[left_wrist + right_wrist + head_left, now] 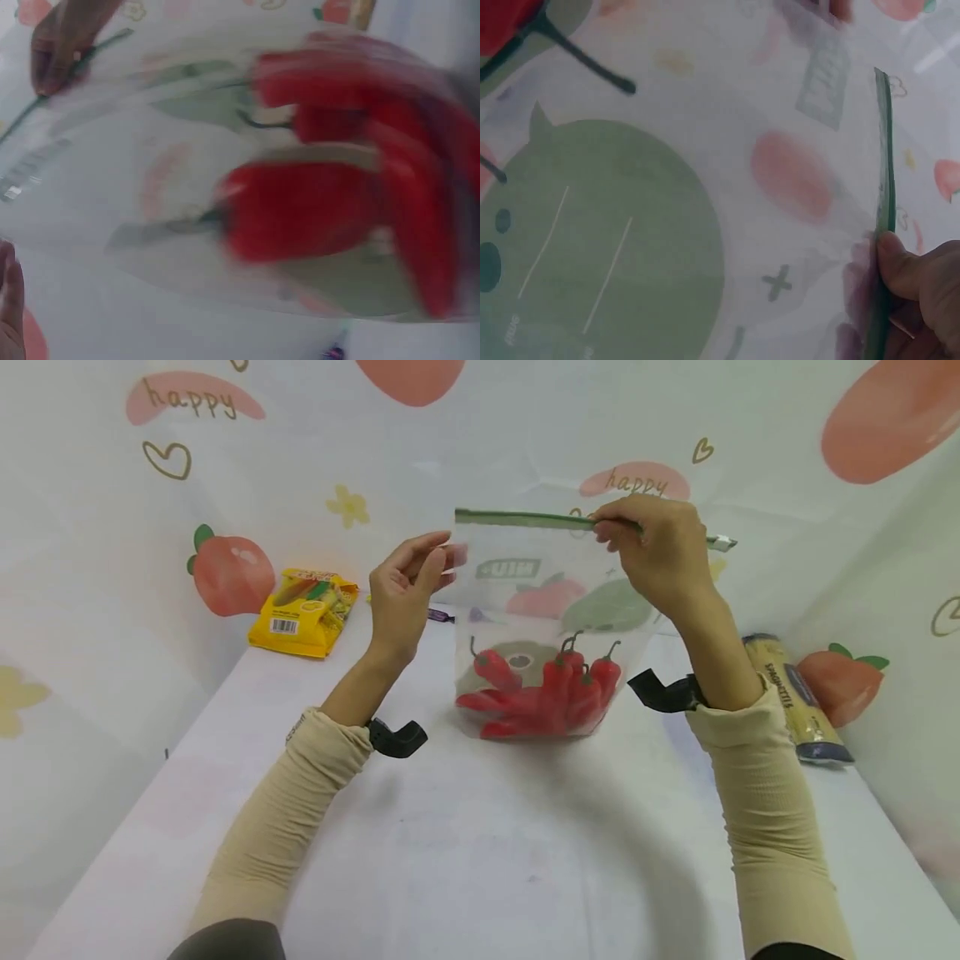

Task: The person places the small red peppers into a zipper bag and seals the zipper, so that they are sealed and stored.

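Note:
A clear zip bag with a green seal strip hangs above the table, printed with fruit shapes. Red chili peppers with dark stems fill its lower part. My right hand pinches the green strip at the top; in the right wrist view the thumb of the right hand presses on that strip. Beside the bag's left edge is my left hand, fingers loosely bent with nothing held. The left wrist view catches only fingers of the left hand, a little apart from the blurred bag.
A yellow snack packet stands at the back left of the white table. Spaghetti in a pack leans by the right wall. A small purple-wrapped item lies behind the left hand. A fruit-printed cloth hangs behind.

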The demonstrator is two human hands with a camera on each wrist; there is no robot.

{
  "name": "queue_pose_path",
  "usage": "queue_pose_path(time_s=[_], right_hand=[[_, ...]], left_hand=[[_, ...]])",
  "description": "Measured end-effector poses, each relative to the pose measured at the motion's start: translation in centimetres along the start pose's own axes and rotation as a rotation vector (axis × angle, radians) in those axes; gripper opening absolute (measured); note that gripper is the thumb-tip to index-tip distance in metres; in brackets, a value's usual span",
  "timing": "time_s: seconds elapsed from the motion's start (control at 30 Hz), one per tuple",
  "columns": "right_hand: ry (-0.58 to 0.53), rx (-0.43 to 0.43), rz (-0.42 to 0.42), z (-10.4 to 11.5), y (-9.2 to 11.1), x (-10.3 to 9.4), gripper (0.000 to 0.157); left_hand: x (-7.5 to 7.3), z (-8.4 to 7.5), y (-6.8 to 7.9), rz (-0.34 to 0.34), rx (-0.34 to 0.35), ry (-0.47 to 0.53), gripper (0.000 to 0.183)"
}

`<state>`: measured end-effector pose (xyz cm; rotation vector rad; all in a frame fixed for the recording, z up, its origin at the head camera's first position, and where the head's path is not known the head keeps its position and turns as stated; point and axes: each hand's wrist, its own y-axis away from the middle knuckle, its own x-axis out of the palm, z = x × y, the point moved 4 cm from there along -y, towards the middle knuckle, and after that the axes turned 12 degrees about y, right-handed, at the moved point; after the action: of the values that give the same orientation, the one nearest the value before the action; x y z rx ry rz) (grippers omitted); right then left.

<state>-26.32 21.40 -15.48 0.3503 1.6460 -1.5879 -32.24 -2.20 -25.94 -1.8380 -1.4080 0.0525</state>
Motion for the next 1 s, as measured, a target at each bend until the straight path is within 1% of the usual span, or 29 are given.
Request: queue_pose_path(time_s=[0.03,0.07,0.1,0.13,0.17,0.23,0.27,0.3,0.33,0.37,0.4,0.43,0.47,0.5,0.57,0.6,0.67,0.7,0.77,0.87,0.93,1.0], right_hand=[[-0.005,0.028,-0.017,-0.2,-0.2,-0.3,0.014],[-0.008,0.046,-0.039,-0.3,-0.4,-0.7,0.015],[-0.002,0.056,-0.067,-0.4,-0.7,-1.2,0.015],[-0.003,0.075,-0.09,-0.6,-0.9,-1.7,0.015],[-0.005,0.093,-0.111,-0.7,-1.2,-2.3,0.016],[-0.002,0.11,-0.157,-0.7,-1.8,-3.6,0.017],[0.007,0.107,-0.184,-0.6,-2.0,-4.2,0.018],[0.012,0.11,-0.205,-0.5,-2.3,-4.9,0.018],[-0.005,0.11,-0.228,-0.3,-2.5,-5.4,0.018],[-0.012,0.084,-0.253,0.0,-2.7,-5.9,0.019],[-0.022,0.058,-0.278,0.4,-2.9,-6.4,0.019],[-0.038,0.034,-0.299,0.7,-3.0,-6.7,0.019],[-0.052,0.017,-0.317,1.0,-3.1,-7.0,0.018],[-0.073,0.017,-0.333,1.2,-3.1,-7.2,0.017],[-0.106,0.043,-0.339,1.2,-2.9,-7.4,0.016],[-0.127,0.084,-0.331,1.0,-2.8,-7.5,0.015],[-0.157,0.169,-0.311,0.3,-2.3,-7.4,0.014],[-0.17,0.209,-0.303,-0.3,-2.0,-7.3,0.014],[-0.203,0.246,-0.291,-1.9,-1.2,-7.0,0.012],[-0.309,0.308,-0.242,-5.0,0.6,-6.2,0.01],[-0.484,0.357,-0.183,-7.3,2.2,-5.2,0.012],[-0.647,0.439,-0.107,-9.3,4.4,-3.6,0.013]], left_hand=[[-0.6,0.7,0.5,-0.014,-0.022,-0.038,0.024],[-1.3,1.6,1.1,-0.034,-0.063,-0.07,0.026],[-2.0,2.6,1.8,-0.058,-0.119,-0.095,0.029],[-2.7,3.7,2.5,-0.085,-0.199,-0.114,0.031],[-3.3,4.9,3.4,-0.109,-0.297,-0.119,0.034],[-4.0,7.3,5.3,-0.129,-0.497,-0.115,0.042],[-4.0,8.4,6.3,-0.117,-0.6,-0.127,0.045],[-3.7,9.4,7.3,-0.088,-0.701,-0.128,0.048],[-3.1,10.3,8.3,-0.036,-0.788,-0.125,0.05],[-2.3,11.1,9.2,0.023,-0.853,-0.111,0.052],[-1.3,11.6,10.0,0.088,-0.893,-0.096,0.053],[-0.3,12.2,10.7,0.15,-0.919,-0.073,0.054],[0.7,12.6,11.3,0.201,-0.938,-0.032,0.054],[1.6,12.9,11.8,0.234,-0.946,0.027,0.053],[3.0,13.1,12.5,0.271,-0.931,0.131,0.05],[3.5,13.1,12.7,0.28,-0.917,0.169,0.048],[3.8,12.9,12.9,0.297,-0.878,0.213,0.043],[3.6,12.6,12.9,0.304,-0.859,0.214,0.042],[2.8,12.0,12.5,0.317,-0.817,0.18,0.041],[0.6,10.7,11.4,0.316,-0.752,0.064,0.036],[-1.0,9.8,10.4,0.295,-0.724,-0.035,0.033],[-2.5,8.9,9.3,0.273,-0.698,-0.117,0.03]])
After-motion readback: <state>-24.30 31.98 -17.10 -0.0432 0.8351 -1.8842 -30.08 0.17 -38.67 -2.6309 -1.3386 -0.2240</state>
